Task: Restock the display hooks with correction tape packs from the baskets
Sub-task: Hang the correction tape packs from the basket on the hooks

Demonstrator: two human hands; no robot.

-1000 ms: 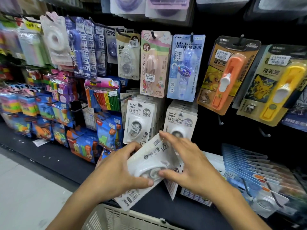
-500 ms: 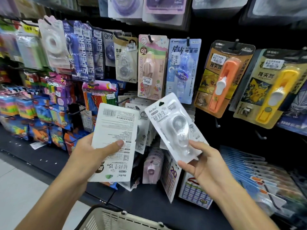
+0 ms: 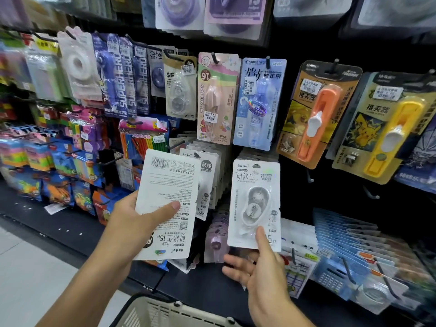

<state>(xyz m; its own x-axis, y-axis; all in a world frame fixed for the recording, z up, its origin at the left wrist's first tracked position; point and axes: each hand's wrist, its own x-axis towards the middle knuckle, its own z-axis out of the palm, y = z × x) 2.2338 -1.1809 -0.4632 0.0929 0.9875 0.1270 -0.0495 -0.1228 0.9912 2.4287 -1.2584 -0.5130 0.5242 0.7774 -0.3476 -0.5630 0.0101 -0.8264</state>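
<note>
The left hand is gripping a white correction tape pack upside down, back outward, thumb across it. The right hand is pinching a second pack upright against the hanging row, above the basket.

Left hand: white back-facing correction tape pack. Right hand: white front-facing pack, rightward. Cream plastic basket below, between hands.
</note>
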